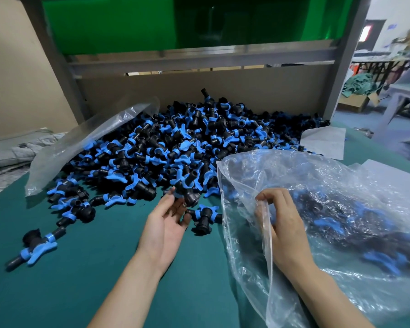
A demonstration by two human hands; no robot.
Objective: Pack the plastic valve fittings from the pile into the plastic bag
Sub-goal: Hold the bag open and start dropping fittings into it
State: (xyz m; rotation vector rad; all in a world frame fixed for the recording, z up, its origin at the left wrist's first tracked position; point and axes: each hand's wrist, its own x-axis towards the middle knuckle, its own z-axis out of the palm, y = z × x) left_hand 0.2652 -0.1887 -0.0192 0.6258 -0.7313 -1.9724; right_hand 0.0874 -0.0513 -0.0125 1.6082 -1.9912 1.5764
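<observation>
Left hand [166, 222] fingers curl round a valve fitting [189, 197]; right hand [285, 223] fingers pinch the plastic bag [329, 174] rim

Pile [175, 147] sits mid-desk [92, 268], banked against the back board [223, 88]. Spare bag [85, 143] draped over the pile's left flank. Loose fittings [33, 247] scattered on the desk, front-left of the pile. Bag [341, 181] lies right of the pile, fittings inside it. Sheet [324, 142] behind the bag. Left hand [166, 223] at the pile's near edge, a fitting [187, 192] in it; right hand [284, 221] at the bag's mouth, on its rim.
</observation>
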